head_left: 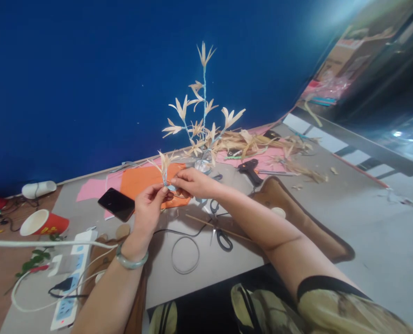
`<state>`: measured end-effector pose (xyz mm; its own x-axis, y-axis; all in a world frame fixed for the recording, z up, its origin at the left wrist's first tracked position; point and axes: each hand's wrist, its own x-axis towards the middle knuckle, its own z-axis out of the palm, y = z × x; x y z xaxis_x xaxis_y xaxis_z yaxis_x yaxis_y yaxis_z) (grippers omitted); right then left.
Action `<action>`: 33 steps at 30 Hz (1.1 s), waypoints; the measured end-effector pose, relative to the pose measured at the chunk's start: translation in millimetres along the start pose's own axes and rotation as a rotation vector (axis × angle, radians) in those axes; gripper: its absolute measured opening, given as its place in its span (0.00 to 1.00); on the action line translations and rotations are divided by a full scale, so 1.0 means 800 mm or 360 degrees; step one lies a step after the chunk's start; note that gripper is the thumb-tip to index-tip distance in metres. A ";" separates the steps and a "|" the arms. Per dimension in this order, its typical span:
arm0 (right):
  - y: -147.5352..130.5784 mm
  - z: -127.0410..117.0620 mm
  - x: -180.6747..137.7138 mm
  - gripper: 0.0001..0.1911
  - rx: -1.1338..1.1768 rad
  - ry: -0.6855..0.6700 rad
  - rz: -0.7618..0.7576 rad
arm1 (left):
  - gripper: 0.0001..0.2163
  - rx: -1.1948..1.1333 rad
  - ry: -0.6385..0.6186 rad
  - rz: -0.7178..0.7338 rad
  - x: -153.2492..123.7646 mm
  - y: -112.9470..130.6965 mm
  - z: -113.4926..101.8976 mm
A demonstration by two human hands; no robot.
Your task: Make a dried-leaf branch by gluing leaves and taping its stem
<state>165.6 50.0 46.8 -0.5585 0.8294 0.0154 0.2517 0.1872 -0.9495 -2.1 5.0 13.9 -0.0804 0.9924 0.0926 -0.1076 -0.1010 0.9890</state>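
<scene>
My left hand [150,208] and my right hand [192,182] meet over a grey board, both pinched on a small sprig of pale dried leaves [164,163] with a blue-wrapped stem. The left fingers grip the stem from below, and the right fingers hold it from the side. Just behind stands a tall handmade branch [203,116] of the same pale leaves on blue-wrapped twigs, upright in a small clear base [203,165].
Orange and pink paper sheets [140,182] and a black phone [116,203] lie on the board. Scissors [220,234], a thin stick, a wire loop [185,255], a black glue gun [248,169], loose dried leaves [262,144], a power strip [70,278] and a red cup [43,223] surround it.
</scene>
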 end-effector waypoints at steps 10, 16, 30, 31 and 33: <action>0.006 -0.014 -0.002 0.09 -0.0078 -0.0105 -0.0321 | 0.11 -0.0082 -0.0020 -0.0089 0.002 0.001 -0.002; 0.006 -0.009 -0.002 0.05 -0.0093 -0.0133 -0.0304 | 0.11 0.0007 -0.0086 -0.0062 0.003 0.003 -0.005; -0.007 0.006 -0.013 0.06 -0.0269 0.0103 -0.0291 | 0.10 0.0106 -0.0151 0.0000 0.003 0.011 -0.009; -0.007 0.007 -0.013 0.06 -0.0287 0.0124 -0.0294 | 0.10 0.0110 -0.0154 0.0007 0.004 0.011 -0.009; -0.007 0.008 -0.012 0.05 -0.0283 0.0147 -0.0305 | 0.10 0.0118 -0.0153 0.0028 0.004 0.012 -0.009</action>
<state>164.5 37.4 49.9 -0.5367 0.8130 0.2258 0.2877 0.4279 -0.8568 -10.8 6.8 22.6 0.0140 0.9930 0.1172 -0.0332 -0.1167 0.9926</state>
